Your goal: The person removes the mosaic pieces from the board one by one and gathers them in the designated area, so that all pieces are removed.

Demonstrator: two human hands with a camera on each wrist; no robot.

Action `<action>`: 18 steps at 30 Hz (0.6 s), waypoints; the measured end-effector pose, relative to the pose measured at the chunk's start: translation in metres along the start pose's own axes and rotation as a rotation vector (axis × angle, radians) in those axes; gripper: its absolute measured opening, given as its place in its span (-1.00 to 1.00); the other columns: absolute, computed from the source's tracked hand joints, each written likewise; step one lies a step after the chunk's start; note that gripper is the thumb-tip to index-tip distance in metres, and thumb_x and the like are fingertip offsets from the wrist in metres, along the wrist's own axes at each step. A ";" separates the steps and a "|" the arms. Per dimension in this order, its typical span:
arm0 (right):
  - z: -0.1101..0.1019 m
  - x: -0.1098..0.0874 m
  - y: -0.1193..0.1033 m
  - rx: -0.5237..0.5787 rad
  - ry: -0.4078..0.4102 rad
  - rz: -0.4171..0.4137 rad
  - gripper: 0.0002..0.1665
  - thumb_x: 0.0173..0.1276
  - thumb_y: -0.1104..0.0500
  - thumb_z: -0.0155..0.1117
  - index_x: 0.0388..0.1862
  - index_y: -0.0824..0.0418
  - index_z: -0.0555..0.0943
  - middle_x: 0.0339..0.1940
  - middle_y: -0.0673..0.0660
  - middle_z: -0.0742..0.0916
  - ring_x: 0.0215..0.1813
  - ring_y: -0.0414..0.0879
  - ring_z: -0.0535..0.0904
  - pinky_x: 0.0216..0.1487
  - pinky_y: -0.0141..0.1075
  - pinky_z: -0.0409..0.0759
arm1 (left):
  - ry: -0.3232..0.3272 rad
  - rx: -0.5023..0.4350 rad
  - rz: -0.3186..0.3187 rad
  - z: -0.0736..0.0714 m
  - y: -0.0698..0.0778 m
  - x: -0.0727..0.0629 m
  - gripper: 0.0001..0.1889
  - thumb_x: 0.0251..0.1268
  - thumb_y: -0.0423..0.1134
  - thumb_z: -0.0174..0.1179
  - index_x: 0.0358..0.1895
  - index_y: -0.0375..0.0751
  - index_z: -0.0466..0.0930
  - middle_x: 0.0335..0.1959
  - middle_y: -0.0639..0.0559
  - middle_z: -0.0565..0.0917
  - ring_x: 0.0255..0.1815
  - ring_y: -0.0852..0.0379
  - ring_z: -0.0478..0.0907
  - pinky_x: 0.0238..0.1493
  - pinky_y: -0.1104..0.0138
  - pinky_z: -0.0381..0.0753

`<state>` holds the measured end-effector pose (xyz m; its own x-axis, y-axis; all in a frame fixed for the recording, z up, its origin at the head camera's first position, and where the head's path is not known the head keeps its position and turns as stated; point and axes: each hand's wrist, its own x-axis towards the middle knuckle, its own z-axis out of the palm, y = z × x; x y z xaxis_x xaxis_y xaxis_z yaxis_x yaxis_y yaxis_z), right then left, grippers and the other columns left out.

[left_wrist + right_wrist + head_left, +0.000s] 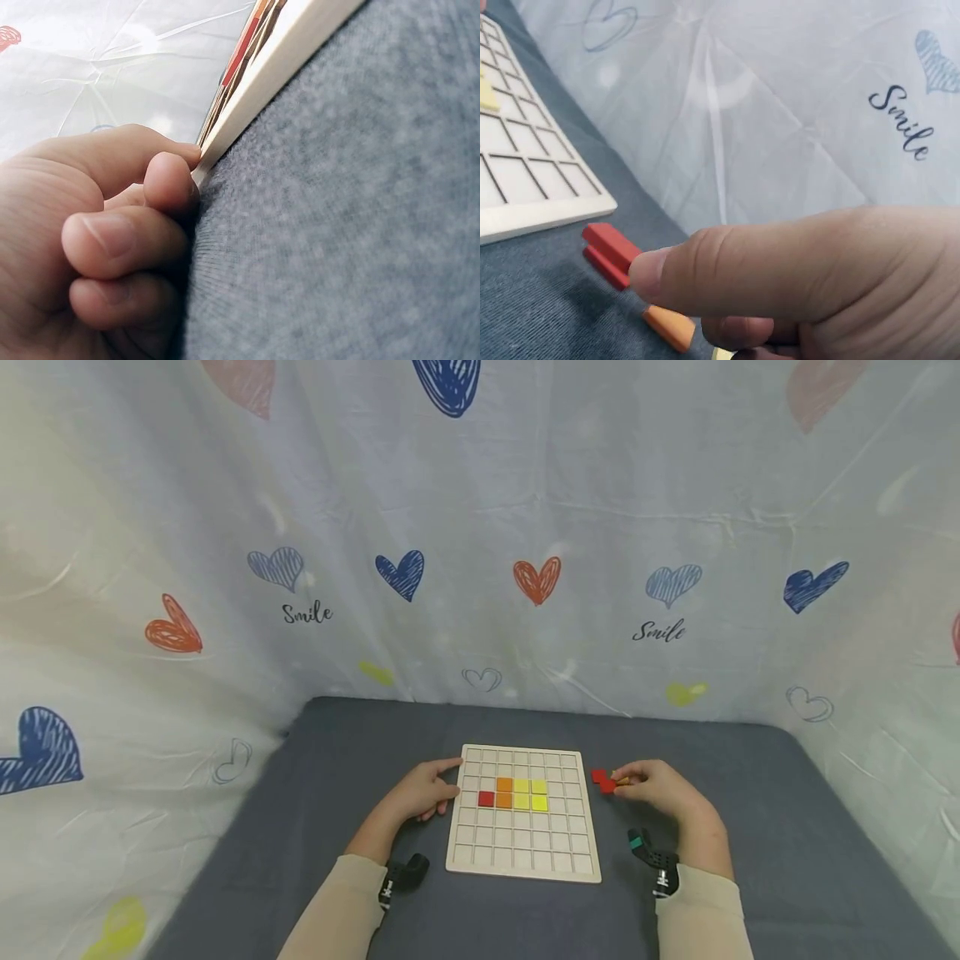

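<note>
Fingers of the right hand: thumb and forefinger brought together, pinching a red piece of stepped outline. Location: off the grid board, just beside its right edge, toward the far half.

Orange piece, one: beneath the right thumb, right of the board; whether held or resting on the cloth, cannot tell. Pale yellow piece, one: partly visible under the same hand, mostly hidden by fingers.

Left hand, one: at the board's left edge, far half. Forefinger extended and thumb reaching forward, both tips against the rim; remaining fingers loosely bent below, grasping nothing.

Grid board, one: pale wood, square cells, flat on the dark grey cloth. Set within it, left to right along the middle rows: red square, a single cell; orange bar, two cells, upright to the near edge; yellow block, four cells, two by two. All three adjoin; surrounding cells bare.

Sleeves, pale beige, two: nearer the wearer than the hands, flanking the board's near corners. Curtain, white, printed with hearts and "Smile": beyond the board and to both sides.
</note>
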<state>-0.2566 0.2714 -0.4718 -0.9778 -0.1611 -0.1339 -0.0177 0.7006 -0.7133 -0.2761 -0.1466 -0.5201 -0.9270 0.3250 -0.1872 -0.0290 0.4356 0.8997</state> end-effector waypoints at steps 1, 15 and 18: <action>0.002 0.001 0.002 0.001 -0.012 0.005 -0.67 0.32 0.19 0.46 -0.01 0.35 0.73 -0.37 0.05 0.59 -0.30 -0.06 0.41 -0.25 -0.18 0.38 | 0.000 0.003 0.000 0.000 0.000 0.000 -0.31 0.44 -0.26 0.27 0.59 -0.10 0.27 -0.74 -0.06 0.56 -0.89 0.19 0.25 -0.80 0.34 0.29; 0.013 0.008 0.015 0.000 -0.040 -0.007 -0.76 0.19 0.27 0.53 -0.16 0.30 0.73 -0.57 0.01 0.50 -0.44 -0.09 0.37 -0.34 -0.21 0.34 | -0.003 0.016 -0.006 0.000 -0.001 0.002 -0.31 0.45 -0.24 0.27 0.59 -0.08 0.28 -0.74 -0.06 0.57 -0.88 0.19 0.25 -0.80 0.34 0.27; 0.008 0.005 0.011 -0.002 -0.018 0.007 -0.71 0.21 0.19 0.56 -0.12 0.26 0.74 -0.47 0.02 0.55 -0.36 -0.08 0.41 -0.28 -0.20 0.36 | -0.004 0.013 -0.005 0.000 -0.001 0.001 -0.31 0.45 -0.24 0.27 0.60 -0.08 0.27 -0.74 -0.06 0.57 -0.88 0.19 0.25 -0.80 0.34 0.28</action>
<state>-0.2595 0.2724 -0.4857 -0.9740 -0.1683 -0.1516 -0.0108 0.7031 -0.7110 -0.2773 -0.1470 -0.5212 -0.9253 0.3262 -0.1936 -0.0290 0.4481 0.8935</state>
